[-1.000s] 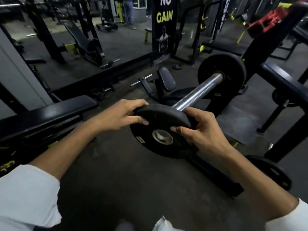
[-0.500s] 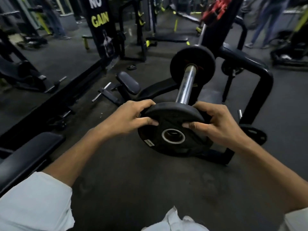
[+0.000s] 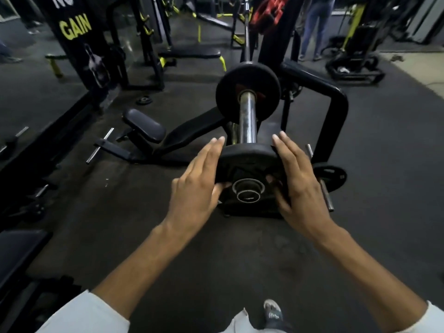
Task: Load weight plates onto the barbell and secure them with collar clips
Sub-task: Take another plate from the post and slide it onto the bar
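1. The room is a dim gym with a dark, scuffed rubber floor (image 3: 120, 224). Black machine frames with yellow-green trim stand along the back.
2. At the lower left edge sits a black padded bench (image 3: 19, 248).
3. Upper left hangs a black banner (image 3: 79, 44) with "GAIN" in yellow. The white letters above it are cut off by the frame, and a printed figure stands below.
4. Right of the banner, a small plate (image 3: 144, 100) lies flat on the floor. Nearer the camera is a low machine's padded seat (image 3: 144, 124), with chrome pegs beside it.
5. The left grip (image 3: 199, 186) is released, with its fingers straight along the left rim of the weight plate (image 3: 249, 164) and its thumb on the plate's near face.
6. The weight plate is black with a metal hub ring and sits at the near end of the barbell sleeve (image 3: 247, 121), whose tip shows in the plate's hole. No marking on it can be read.
7. Farther along the sleeve, well apart, a loaded plate (image 3: 248, 75) sits against the rack.
8. The right grip (image 3: 298, 183) mirrors the left: released, flat against the right rim, thumb on the face.
9. To the right, a black frame tube (image 3: 336, 104) bends down to the floor, and a smaller plate (image 3: 332, 175) hangs on a chrome peg just beside the right grip.
10. At the back right, a person in jeans (image 3: 317, 27) stands near blurred red plates (image 3: 269, 10).
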